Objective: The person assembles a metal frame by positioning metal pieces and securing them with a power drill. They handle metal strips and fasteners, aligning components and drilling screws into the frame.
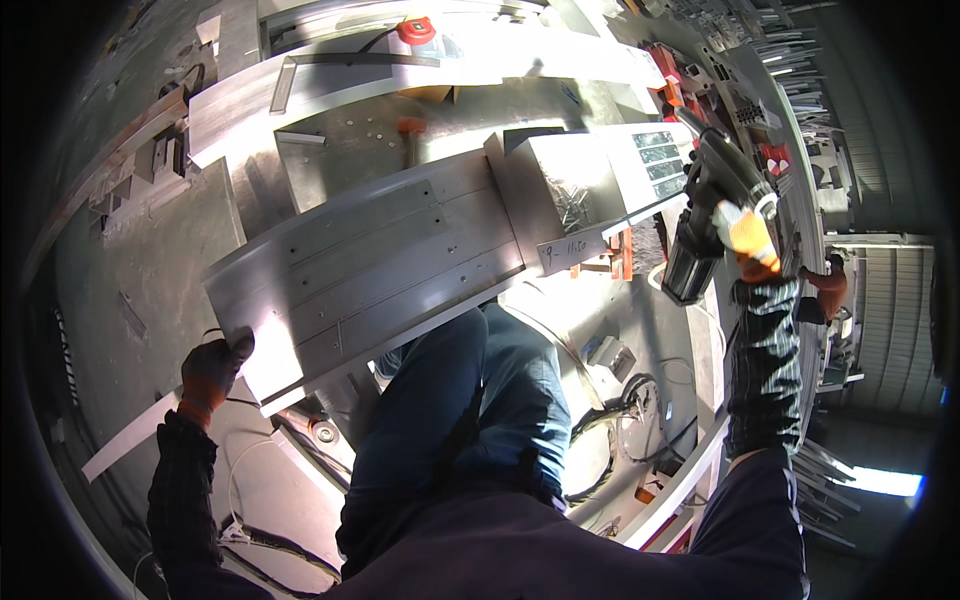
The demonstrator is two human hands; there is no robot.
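Dark shirt (480, 535), panel (380, 262) in left fingers (240, 348), power tool (726, 165) in right fingers (736, 224)

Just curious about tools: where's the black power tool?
In the head view, the power tool is upper right, in the right hand, right of the grey metal panel.

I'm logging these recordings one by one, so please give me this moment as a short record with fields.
Left hand: gloved, thumb over the left end of the grey metal panel
Right hand: gloved, gripping a black power tool
Tool position: right of the panel, not touching it
Panel: lies across in front of the knees, with small holes in its face
Further off: a red tape measure and an L-shaped square
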